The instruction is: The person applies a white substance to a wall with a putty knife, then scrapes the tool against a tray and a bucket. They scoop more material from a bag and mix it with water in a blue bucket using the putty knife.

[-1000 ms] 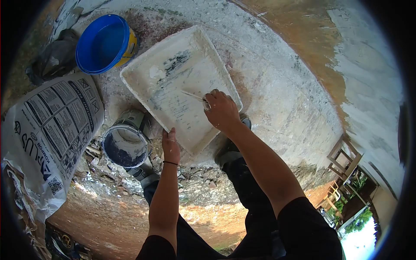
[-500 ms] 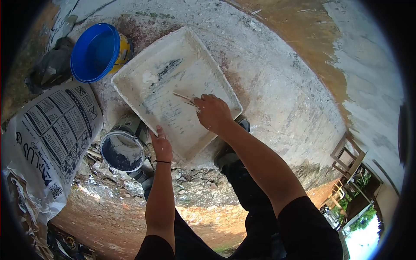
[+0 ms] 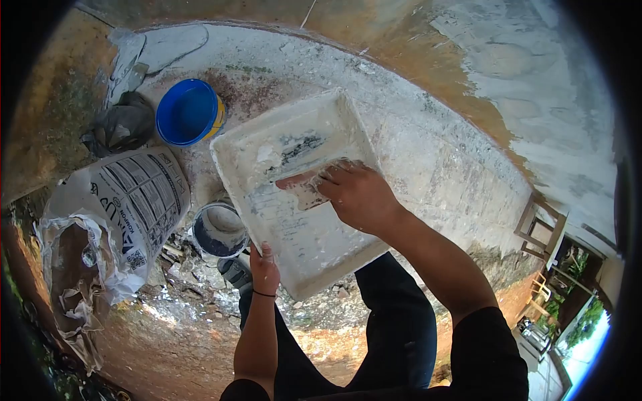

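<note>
Head view, and from my remote seat the biggest thing is the plaster-spattered ground (image 3: 428,160), pale and crusted far and right, bare earth near. On it sits a white mixing tray (image 3: 321,254), square, smeared with wet white compound and a dark streak near its far edge. Left of it lies a torn printed sack (image 3: 134,207), slumped open at its near end. Beyond the sack stands a blue bucket (image 3: 188,111), with a dark crumpled bag (image 3: 120,127) just left of it. Between sack and tray is a small grey-white pail (image 3: 219,230), close against the tray's left wall.

Smaller still: my right hand (image 3: 358,194) is clamped on a flat scraper blade (image 3: 301,187), pressed to the tray floor near the middle. My left hand (image 3: 265,271) grips the tray's near-left rim; the two hands are well apart.

I judge the step to be scraping compound together. To do it well I would keep the blade at a low angle, draw in one steady stroke, and hold the rim firm so the tray does not skid. The pail crowds the left wall, and rubble (image 3: 200,287) near my feet could tip the tray
</note>
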